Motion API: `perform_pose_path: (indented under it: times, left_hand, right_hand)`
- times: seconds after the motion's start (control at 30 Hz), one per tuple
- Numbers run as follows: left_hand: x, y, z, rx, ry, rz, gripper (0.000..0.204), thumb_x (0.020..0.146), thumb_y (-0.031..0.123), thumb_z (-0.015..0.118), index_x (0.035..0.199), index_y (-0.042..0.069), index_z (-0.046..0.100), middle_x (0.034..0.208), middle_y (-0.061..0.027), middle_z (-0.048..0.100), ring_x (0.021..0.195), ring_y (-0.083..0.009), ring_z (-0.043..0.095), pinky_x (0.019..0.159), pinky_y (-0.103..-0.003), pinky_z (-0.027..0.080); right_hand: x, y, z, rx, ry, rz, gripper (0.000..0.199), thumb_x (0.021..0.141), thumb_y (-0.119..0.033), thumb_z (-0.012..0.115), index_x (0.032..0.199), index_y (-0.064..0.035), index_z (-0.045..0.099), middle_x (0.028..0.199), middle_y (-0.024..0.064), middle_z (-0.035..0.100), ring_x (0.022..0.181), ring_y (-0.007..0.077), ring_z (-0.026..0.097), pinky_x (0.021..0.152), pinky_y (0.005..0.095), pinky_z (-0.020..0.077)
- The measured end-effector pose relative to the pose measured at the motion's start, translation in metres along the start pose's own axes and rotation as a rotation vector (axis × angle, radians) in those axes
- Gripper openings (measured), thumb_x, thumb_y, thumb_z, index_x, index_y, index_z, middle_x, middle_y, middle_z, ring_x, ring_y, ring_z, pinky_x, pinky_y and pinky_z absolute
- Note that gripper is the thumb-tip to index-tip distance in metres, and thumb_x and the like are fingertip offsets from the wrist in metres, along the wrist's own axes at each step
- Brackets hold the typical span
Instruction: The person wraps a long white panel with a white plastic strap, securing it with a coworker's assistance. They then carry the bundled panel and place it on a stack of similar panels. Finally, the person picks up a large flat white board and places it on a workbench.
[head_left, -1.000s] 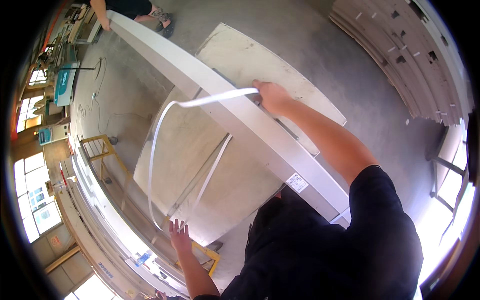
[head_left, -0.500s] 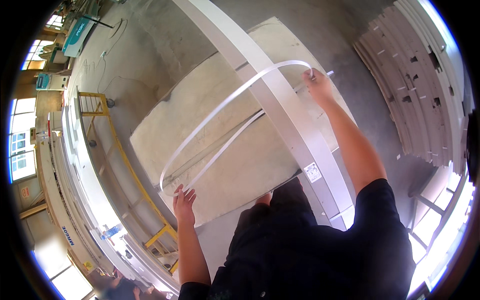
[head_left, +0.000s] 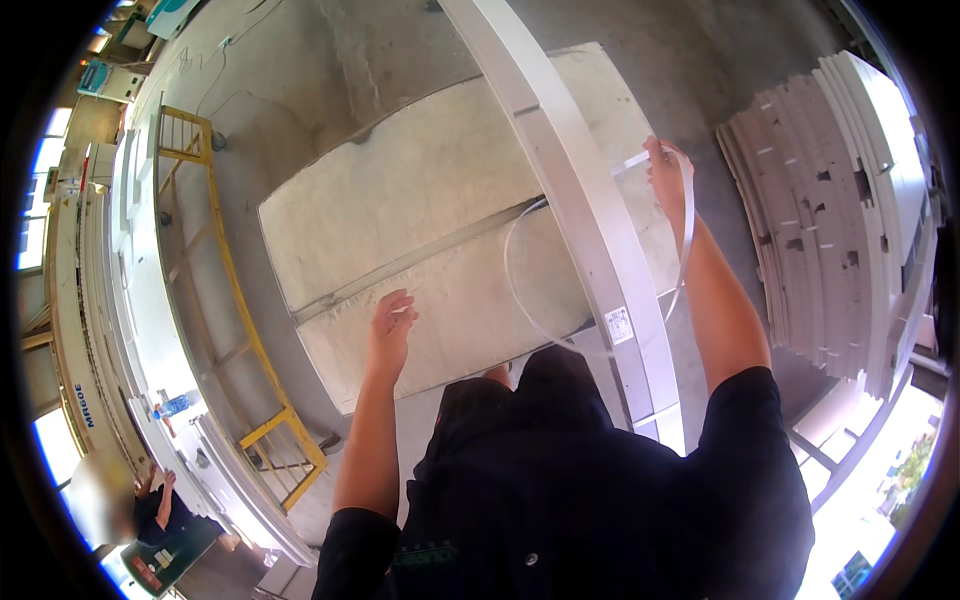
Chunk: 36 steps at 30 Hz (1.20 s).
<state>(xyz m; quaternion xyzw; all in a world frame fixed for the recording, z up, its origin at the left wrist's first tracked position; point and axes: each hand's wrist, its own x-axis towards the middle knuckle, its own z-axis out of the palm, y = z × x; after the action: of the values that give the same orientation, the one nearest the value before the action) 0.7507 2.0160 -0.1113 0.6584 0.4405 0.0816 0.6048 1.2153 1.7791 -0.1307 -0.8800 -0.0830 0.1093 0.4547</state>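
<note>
A white strap is pinched in my right hand, beyond the far right side of a long, pale grey metal profile. From those fingers it bows down along my forearm. Part of it curves in a loose loop on the near-left side of the profile, blurred at its lowest stretch. My left hand hovers over a beige slab, fingers loosely apart and holding nothing. A small white label is stuck on the profile near my body.
A yellow-framed cart stands to the left, beside a long white bench or machine with a plastic bottle on it. Tall stacked grey panels fill the right. Another person is at the lower left.
My left hand has let go of the strap and sits slightly higher. The wide loop has swung right and shrunk toward my right hand, which keeps its hold. The view has shifted.
</note>
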Motion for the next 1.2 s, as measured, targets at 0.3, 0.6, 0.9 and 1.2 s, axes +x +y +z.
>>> perform_pose_path:
  times: [0.3, 0.6, 0.9, 1.2]
  left_hand:
    - [-0.013, -0.037, 0.013, 0.051, -0.074, 0.023, 0.034, 0.093, 0.013, 0.061, 0.126, 0.005, 0.055, 0.109, -0.0100, 0.066, 0.085, -0.0154, 0.061, 0.078, -0.029, 0.049]
    - [-0.024, -0.063, -0.001, -0.019, -0.010, -0.051, 0.031, 0.097, 0.020, 0.058, 0.123, 0.004, 0.056, 0.100, -0.0085, 0.065, 0.084, -0.0181, 0.065, 0.075, -0.029, 0.050]
    - [-0.025, -0.077, 0.000, -0.078, -0.012, -0.052, 0.031, 0.096, 0.019, 0.058, 0.122, 0.003, 0.056, 0.099, -0.0089, 0.065, 0.083, -0.0176, 0.065, 0.074, -0.029, 0.050]
    - [-0.035, -0.092, -0.010, -0.126, -0.017, -0.061, 0.029, 0.095, 0.016, 0.058, 0.121, 0.003, 0.056, 0.098, -0.0095, 0.064, 0.083, -0.0179, 0.064, 0.073, -0.029, 0.049]
  right_hand:
    - [0.009, -0.021, -0.012, 0.081, 0.086, 0.193, 0.041, 0.095, -0.042, 0.057, 0.100, -0.0031, 0.071, 0.072, 0.0068, 0.065, 0.058, 0.0146, 0.062, 0.053, 0.0298, 0.0516]
    - [0.000, -0.027, -0.013, 0.121, -0.005, 0.088, 0.039, 0.098, -0.037, 0.054, 0.107, -0.0005, 0.066, 0.081, 0.0071, 0.064, 0.061, 0.0121, 0.060, 0.054, 0.0275, 0.0530]
    - [-0.009, -0.021, -0.004, -0.228, -0.079, -0.216, 0.025, 0.086, -0.015, 0.067, 0.110, -0.0103, 0.066, 0.096, 0.0078, 0.066, 0.076, 0.0197, 0.063, 0.070, 0.0337, 0.0528]
    - [-0.056, 0.018, -0.025, -0.256, -0.140, -0.086, 0.031, 0.081, -0.015, 0.071, 0.111, -0.0113, 0.065, 0.097, 0.0080, 0.067, 0.083, 0.0225, 0.065, 0.076, 0.0356, 0.0514]
